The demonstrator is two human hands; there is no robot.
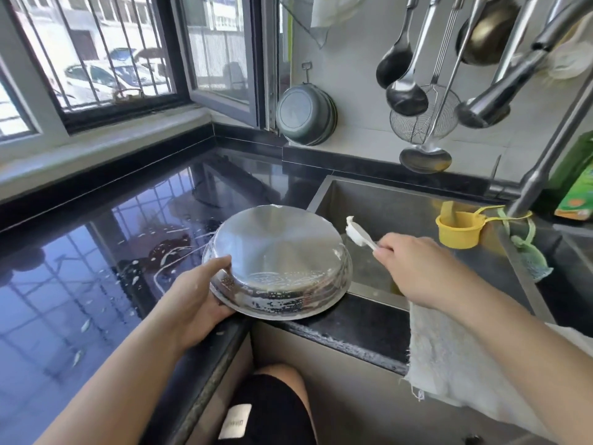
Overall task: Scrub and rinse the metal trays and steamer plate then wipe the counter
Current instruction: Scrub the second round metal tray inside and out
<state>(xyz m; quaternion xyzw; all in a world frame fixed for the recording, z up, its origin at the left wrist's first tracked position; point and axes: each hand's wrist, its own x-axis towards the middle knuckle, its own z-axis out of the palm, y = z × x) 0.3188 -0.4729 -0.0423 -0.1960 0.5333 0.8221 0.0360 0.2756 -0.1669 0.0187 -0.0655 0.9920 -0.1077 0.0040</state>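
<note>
Metal tray (277, 261), round and shallow, lies bottom-up at the near edge of the desk (80, 252), at the corner where the desk meets the sink (401, 203), its right rim overhanging the basin. Turned over like this, it offers its underside for scrubbing, and the overhang probably lets suds and water run into the sink rather than onto the dark top. White foam clings to its near wall and to spots along the rim, so I judge the scrub of this side to be under way, with the rinse not yet done. The left hand (195, 297) steadies it: the fingers curl under the near left rim while the thumb presses on top, gripping the edge. The right hand (414, 264) hangs over the basin just right of the tray, fingers closed round the handle of a white brush (357, 234) whose foamy head points up and left, near the tray's right rim but apart from it. White splashes speckle the desk to the left. A pale cloth (449, 358) hangs over the sink's front edge under the right forearm.
</note>
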